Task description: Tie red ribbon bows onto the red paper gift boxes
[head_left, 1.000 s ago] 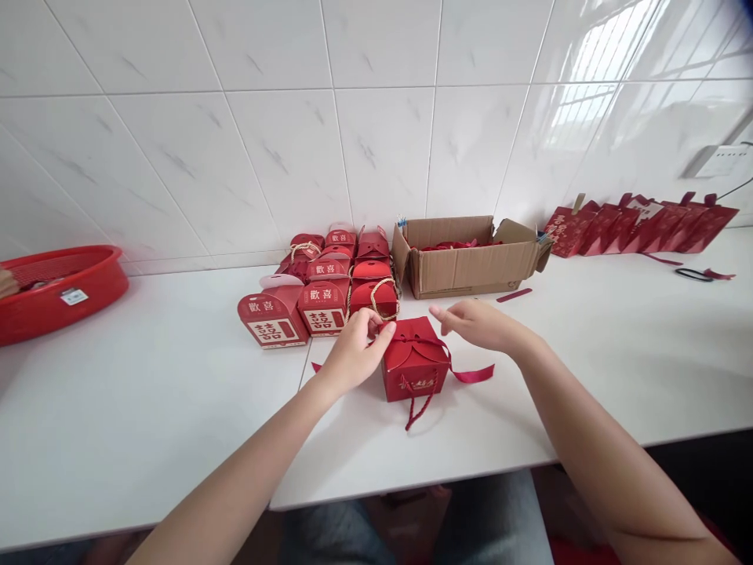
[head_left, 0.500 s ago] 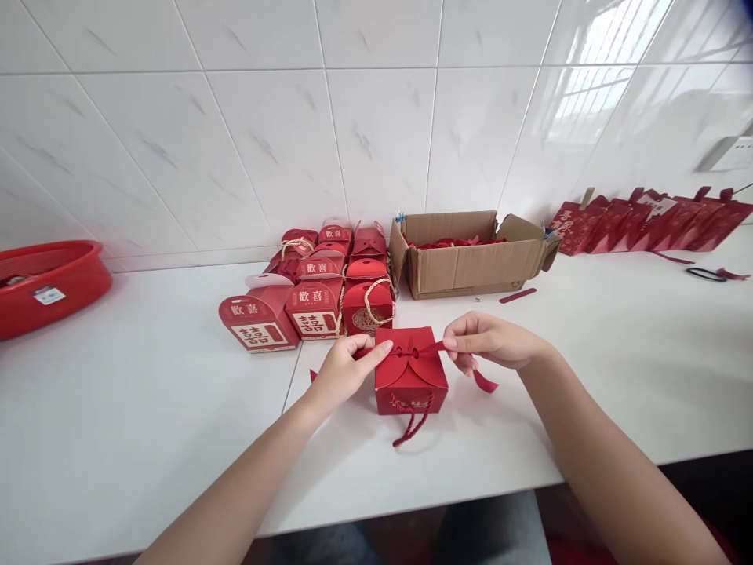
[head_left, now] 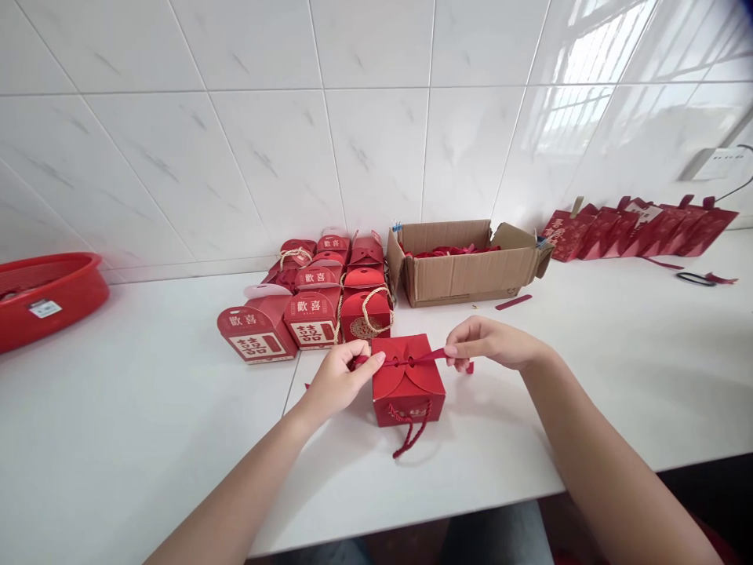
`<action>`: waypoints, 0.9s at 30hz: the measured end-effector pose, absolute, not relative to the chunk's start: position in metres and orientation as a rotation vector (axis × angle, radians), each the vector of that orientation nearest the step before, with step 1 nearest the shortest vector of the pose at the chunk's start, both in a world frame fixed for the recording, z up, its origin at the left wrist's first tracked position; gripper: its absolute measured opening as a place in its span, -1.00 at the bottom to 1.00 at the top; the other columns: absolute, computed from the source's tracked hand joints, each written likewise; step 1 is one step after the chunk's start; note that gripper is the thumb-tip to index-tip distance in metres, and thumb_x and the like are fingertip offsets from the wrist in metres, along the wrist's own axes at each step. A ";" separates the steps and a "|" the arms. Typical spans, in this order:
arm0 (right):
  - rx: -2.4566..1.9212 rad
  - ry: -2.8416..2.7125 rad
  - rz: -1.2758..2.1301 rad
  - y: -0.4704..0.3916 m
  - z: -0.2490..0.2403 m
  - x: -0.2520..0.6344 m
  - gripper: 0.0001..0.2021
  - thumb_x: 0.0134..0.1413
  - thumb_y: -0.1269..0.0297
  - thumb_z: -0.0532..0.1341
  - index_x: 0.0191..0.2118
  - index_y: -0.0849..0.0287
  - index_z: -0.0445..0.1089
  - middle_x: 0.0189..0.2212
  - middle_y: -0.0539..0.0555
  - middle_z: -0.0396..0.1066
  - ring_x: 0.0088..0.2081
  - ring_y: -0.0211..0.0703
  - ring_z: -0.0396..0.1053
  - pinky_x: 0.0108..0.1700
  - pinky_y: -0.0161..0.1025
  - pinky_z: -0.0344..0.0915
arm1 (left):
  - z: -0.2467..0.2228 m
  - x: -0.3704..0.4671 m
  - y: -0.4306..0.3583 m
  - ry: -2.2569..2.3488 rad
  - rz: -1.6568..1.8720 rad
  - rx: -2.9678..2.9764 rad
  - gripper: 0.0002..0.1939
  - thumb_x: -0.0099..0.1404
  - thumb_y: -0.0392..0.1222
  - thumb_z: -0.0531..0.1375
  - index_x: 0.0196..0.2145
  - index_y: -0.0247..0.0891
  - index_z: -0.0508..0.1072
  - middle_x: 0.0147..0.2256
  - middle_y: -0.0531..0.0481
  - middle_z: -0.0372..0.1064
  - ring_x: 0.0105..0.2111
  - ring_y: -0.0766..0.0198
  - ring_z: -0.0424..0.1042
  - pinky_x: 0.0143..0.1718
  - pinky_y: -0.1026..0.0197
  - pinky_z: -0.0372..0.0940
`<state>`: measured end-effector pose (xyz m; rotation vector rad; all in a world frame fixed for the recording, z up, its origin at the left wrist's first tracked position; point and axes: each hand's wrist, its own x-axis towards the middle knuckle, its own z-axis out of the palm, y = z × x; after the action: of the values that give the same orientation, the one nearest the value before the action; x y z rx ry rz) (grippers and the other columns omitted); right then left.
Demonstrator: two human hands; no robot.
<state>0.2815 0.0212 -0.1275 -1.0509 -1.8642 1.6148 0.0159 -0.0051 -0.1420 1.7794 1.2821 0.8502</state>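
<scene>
A red gift box (head_left: 407, 384) with overlapping curved flaps stands on the white table, its twisted red cord handle (head_left: 412, 439) hanging down the front. A dark red ribbon (head_left: 432, 355) runs across the top through the holes in the flaps and is crossed at the middle. My left hand (head_left: 344, 377) pinches the ribbon's left part at the box's left edge, thumb on top. To the right of the box, my right hand (head_left: 488, 344) grips the other part between thumb and fingers and holds it taut. A loose ribbon end shows below the right fingers.
Several finished red boxes (head_left: 311, 314) stand in rows behind on the left. An open cardboard box (head_left: 471, 276) holds red ribbons. A red basin (head_left: 52, 302) is at far left; red bags (head_left: 617, 231) lean on the wall at right, near black scissors (head_left: 694, 278).
The view has tilted up slightly. The ribbon is drawn straighter across the box, and the loose end under my right hand shows less.
</scene>
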 end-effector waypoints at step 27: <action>-0.530 -1.578 1.708 0.005 -0.134 0.255 -0.71 0.19 0.25 0.18 0.02 0.17 0.38 -0.46 0.03 0.50 -0.58 -0.32 0.36 -0.49 -0.34 0.29 | -0.145 0.025 -0.002 1.225 1.048 2.002 -0.91 0.24 -0.18 0.14 -0.38 -0.20 0.42 -0.20 -0.04 0.30 -0.09 0.20 0.33 0.04 0.15 0.16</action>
<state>0.2547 0.0053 -0.1335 -0.5300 -1.5776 1.7083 0.0250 -0.0019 -0.1451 2.0022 1.2253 1.0484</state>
